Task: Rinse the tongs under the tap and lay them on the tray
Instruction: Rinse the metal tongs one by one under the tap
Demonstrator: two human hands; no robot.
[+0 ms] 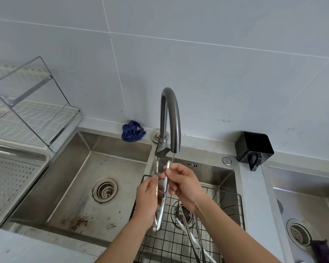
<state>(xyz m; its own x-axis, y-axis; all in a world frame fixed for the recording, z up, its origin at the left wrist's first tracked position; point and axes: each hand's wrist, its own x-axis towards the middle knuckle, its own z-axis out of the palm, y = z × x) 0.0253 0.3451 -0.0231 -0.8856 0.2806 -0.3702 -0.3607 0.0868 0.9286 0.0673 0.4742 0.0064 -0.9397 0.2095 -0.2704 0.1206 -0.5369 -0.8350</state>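
Steel scallop-tipped tongs point(160, 213) upright, hinge end down, tips up. Left hand point(147, 196) fingers grip one arm; right hand point(182, 184) fingers pinch other arm near tip, under thin stream from grey curved tap point(169, 111). Perforated steel tray point(8, 179) well left of fingers.

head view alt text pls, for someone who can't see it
The left hand and right hand hold steel tongs tips-up under a thin stream from a grey tap, above a wire basket in the sink holding more utensils. A perforated tray sits at the far left.
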